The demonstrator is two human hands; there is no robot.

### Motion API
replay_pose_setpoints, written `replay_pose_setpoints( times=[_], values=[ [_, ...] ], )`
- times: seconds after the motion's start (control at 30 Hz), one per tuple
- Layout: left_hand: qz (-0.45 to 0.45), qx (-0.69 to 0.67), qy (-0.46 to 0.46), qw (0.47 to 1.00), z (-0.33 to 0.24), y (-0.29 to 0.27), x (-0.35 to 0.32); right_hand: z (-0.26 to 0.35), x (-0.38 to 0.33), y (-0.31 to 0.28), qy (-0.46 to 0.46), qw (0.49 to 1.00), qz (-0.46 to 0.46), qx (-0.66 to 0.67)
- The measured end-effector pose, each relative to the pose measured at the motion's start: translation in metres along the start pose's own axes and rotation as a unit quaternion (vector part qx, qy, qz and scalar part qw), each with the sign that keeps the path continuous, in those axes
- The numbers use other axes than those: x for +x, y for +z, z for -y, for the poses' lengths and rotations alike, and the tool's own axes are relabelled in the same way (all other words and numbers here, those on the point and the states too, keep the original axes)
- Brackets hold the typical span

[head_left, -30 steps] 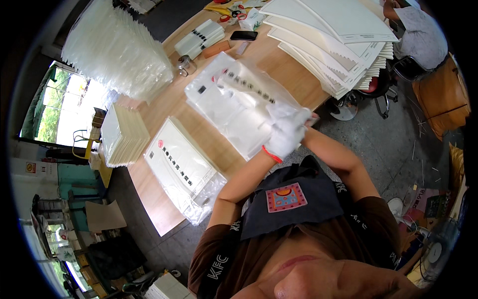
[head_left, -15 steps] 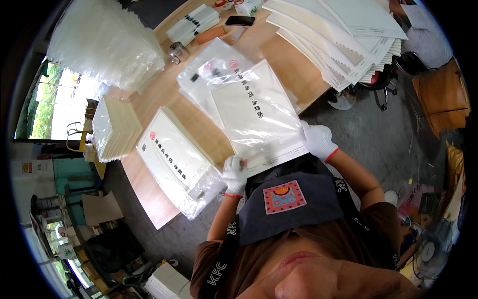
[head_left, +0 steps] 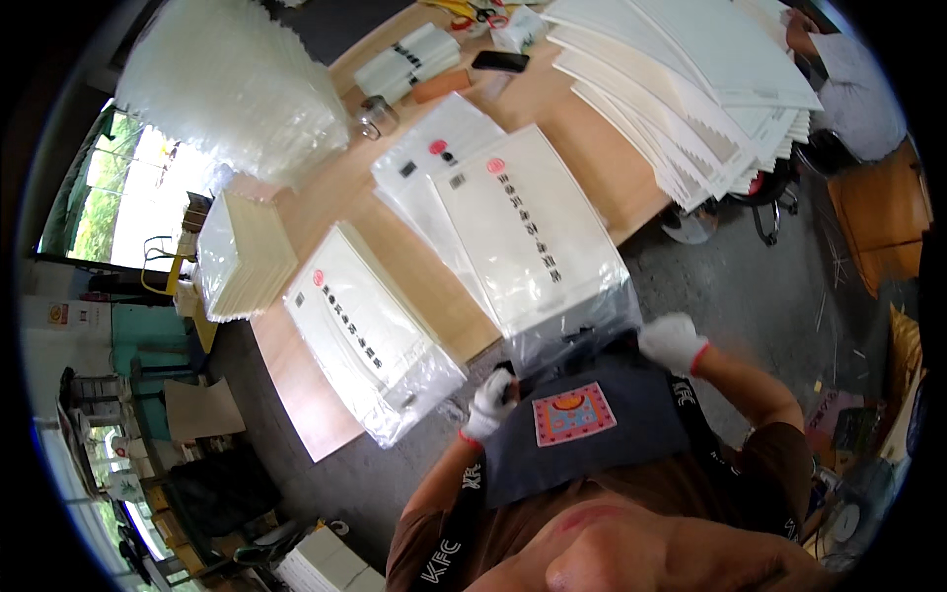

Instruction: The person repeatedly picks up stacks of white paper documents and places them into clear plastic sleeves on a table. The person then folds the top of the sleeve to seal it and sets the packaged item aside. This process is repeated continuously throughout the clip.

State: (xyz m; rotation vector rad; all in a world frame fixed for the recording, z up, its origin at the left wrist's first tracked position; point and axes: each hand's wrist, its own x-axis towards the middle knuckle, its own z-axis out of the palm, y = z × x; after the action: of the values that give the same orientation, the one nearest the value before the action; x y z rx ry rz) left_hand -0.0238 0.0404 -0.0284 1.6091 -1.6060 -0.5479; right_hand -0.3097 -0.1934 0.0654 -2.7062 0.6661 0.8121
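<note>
A clear plastic bag (head_left: 528, 237) lies in front of me on the table, with a sheaf of white printed sheets fully inside it. Its loose, empty end hangs over the near edge toward my apron. My left hand (head_left: 488, 403), in a white glove, is beside the bag's lower left corner, fingers curled; whether they pinch anything is hidden. Just off the lower right corner is my right hand (head_left: 673, 342), gloved too and smeared by motion. Beneath the filled bag lie more clear printed bags (head_left: 419, 148). Left of it rests a pile of filled bags (head_left: 345, 331).
White sheets (head_left: 681, 79) stand fanned in a tall stack at far right. Clear bags (head_left: 227, 89) are heaped at far left, above another paper stack (head_left: 242, 257). A phone (head_left: 500, 61), glass jar (head_left: 377, 116) and scissors (head_left: 488, 17) lie along the back. Another person (head_left: 858, 89) sits at right.
The sheets, which stuck out of the bag's near end, are now wholly inside it. Both my hands have come back toward my body, the right one leaving the bag's edge.
</note>
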Motion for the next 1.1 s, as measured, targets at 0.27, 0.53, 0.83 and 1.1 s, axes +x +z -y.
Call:
replay_pose_setpoints(
  times=[0.27,0.53,0.83,1.1],
  values=[
    [-0.226,-0.376,-0.373,0.818,0.035,0.053,0.037,-0.053,0.107,0.039,0.085,0.697,-0.210,0.680],
    [-0.448,0.069,-0.070,0.888,-0.066,-0.097,0.004,0.104,0.190,-0.015,-0.159,0.545,0.066,0.820],
    [-0.349,0.166,-0.486,0.784,0.062,-0.172,-0.179,0.249,0.267,-0.050,-0.164,0.731,0.003,0.663],
    [-0.407,0.204,-0.141,0.879,-0.006,-0.129,0.017,0.167,0.181,-0.008,-0.197,0.732,0.150,0.635]
  ],
)
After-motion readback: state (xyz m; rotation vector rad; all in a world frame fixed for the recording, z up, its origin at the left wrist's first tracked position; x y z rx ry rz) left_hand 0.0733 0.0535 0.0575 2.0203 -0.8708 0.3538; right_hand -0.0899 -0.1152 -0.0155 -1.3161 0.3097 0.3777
